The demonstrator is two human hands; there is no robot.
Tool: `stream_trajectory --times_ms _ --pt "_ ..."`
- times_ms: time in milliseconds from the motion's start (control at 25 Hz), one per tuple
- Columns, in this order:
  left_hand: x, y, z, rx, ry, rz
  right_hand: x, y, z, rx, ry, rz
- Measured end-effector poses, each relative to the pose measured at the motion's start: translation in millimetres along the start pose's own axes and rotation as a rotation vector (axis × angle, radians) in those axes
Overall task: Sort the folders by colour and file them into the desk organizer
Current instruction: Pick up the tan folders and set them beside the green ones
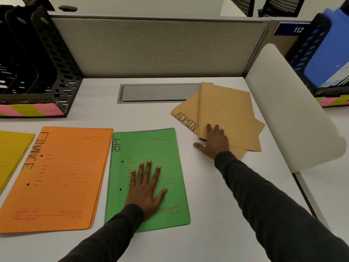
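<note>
L hand (pixel 145 188) flat on green folder (pixel 166 148); yellow folder (pixel 13 150) cut off left

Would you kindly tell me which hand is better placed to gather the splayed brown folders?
Probably the right hand: it rests on the brown folders at the desk's right. The left hand lies flat on the green folder, farther away.

This is an office cubicle. A grey fabric partition (pixel 160 48) backs a white desk (pixel 217 195) with a metal cable hatch (pixel 160 92) set into it. A blue plate (pixel 291 29) beside the partition reads 112. A black perforated desk organizer (pixel 54 59) stands at the left. An orange folder (pixel 62 178) lettered FINANCE, a green folder (pixel 170 167) lettered HR and a tan folder (pixel 187 112) lettered ADMIN lie on the desk. Dark office chairs (pixel 281 5) show beyond the partition.
</note>
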State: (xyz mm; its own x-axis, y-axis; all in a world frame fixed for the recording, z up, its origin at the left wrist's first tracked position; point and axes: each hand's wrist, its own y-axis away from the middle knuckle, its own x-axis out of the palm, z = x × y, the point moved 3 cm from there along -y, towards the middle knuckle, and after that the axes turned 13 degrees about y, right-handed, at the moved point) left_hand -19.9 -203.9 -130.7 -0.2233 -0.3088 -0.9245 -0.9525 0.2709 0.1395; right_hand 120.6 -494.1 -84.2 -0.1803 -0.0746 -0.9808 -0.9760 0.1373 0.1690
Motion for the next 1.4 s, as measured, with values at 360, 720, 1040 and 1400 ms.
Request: stream_trajectory --times_ms 360,720,1040,1400 --pt "0 -1 0 -0.005 0.004 0.004 -33 32 6 -0.099 -0.093 -0.435" --pt "-24 -7 -1 -0.132 0.297 0.004 -179 93 -34 0.074 -0.842 -1.003" --pt "-191 -26 -40 0.068 0.478 -0.697 -259 73 -50 -0.021 -0.961 -1.034" --pt "-273 -33 -45 0.22 0.621 -0.404 -280 69 11 -0.534 -1.135 -0.633"
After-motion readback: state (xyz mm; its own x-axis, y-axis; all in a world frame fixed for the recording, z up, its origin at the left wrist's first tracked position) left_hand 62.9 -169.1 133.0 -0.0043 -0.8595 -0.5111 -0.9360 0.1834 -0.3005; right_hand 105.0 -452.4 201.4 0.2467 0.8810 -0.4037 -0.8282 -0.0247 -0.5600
